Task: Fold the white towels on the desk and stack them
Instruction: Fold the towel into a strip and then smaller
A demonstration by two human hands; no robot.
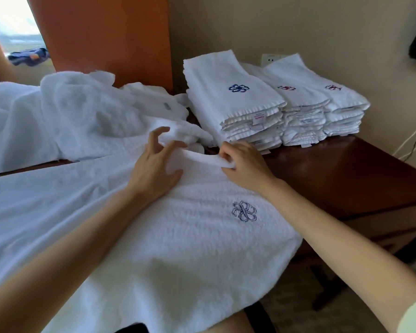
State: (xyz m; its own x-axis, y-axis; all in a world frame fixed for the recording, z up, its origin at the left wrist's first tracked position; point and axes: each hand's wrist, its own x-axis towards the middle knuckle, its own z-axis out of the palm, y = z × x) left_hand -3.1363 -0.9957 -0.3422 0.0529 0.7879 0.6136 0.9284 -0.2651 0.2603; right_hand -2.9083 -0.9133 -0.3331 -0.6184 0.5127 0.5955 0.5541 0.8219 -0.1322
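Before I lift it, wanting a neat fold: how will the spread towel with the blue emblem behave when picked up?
Probably floppy: the spread towel bunches into a ridge where the right hand pinches it. It likely sags between grips, as its near end droops off the desk. Thick pile suggests little slipping.

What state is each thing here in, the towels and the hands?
White terry towel with blue embroidered emblem: spread out, far edge lifted.
Left hand: gripping that edge.
Right hand: pinching that edge.
Three stacks of folded white towels: folded, piled side by side.
Heap of white towels: crumpled, unfolded.
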